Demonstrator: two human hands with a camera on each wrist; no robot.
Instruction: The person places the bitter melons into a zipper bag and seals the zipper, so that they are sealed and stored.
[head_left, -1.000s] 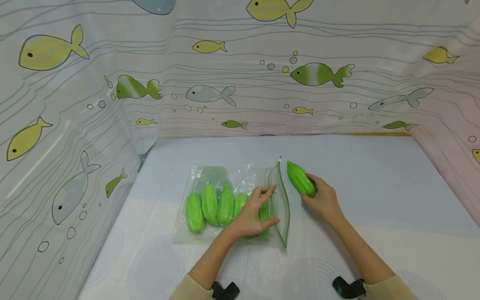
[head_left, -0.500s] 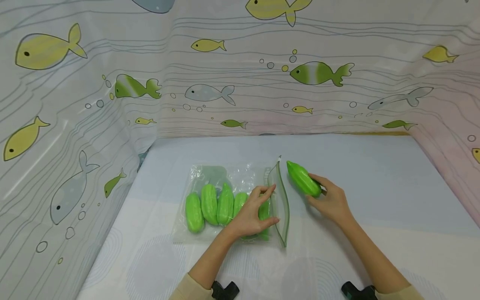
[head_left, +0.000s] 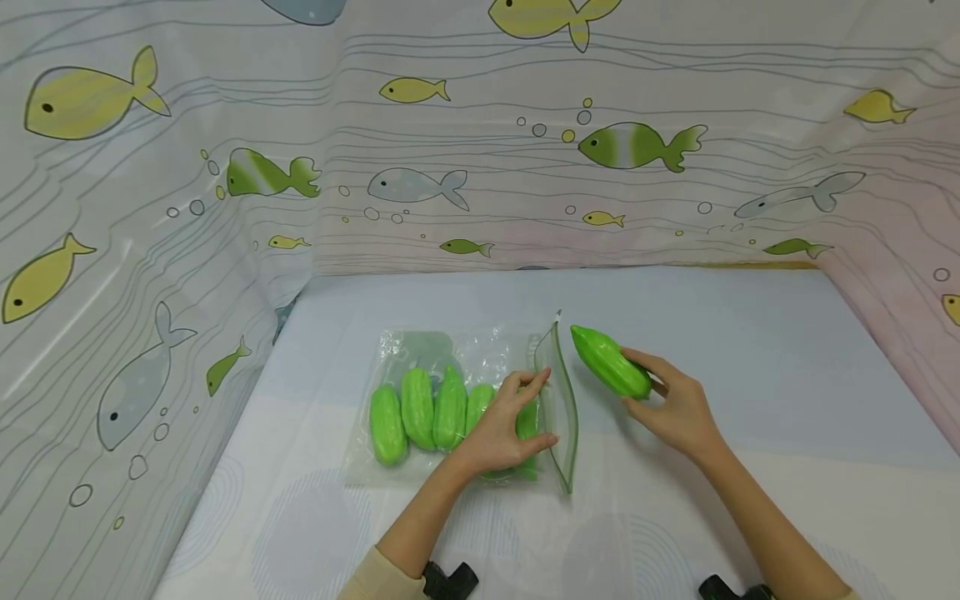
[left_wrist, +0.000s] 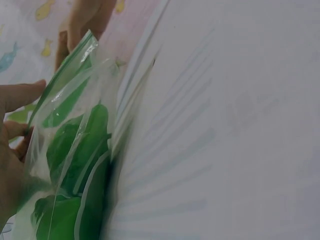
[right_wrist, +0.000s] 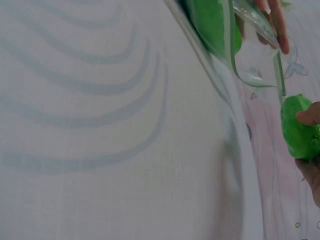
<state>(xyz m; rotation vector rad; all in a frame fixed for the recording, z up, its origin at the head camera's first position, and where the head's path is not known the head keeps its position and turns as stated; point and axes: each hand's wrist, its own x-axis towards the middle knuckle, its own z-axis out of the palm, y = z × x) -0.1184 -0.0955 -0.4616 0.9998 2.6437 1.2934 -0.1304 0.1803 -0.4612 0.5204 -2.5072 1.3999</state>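
My right hand (head_left: 678,412) grips the blunt end of a bright green, ridged, cucumber-like vegetable (head_left: 607,360). Its pointed end faces the mouth of a clear zip bag (head_left: 442,342), just right of the green zip edge. Inside the bag several similar green vegetables (head_left: 387,425) lie side by side. My left hand (head_left: 501,429) rests over the bag's right part, thumb and fingers spread apart at the mouth, hiding some vegetables beneath. In the left wrist view, fingertips (left_wrist: 32,91) touch the bag's upper edge. The right wrist view shows the thumb (right_wrist: 309,115) on the held vegetable.
The bag lies flat on a pale patterned tablecloth (head_left: 315,533). Behind and at the sides rises a fish-printed sheet (head_left: 487,142). Black wrist devices (head_left: 450,579) sit at the sleeves.
My right hand has moved a little to the right and down, its grip sliding back toward the vegetable's blunt end. The vegetable is turned slightly flatter. The left hand and bag stay put.
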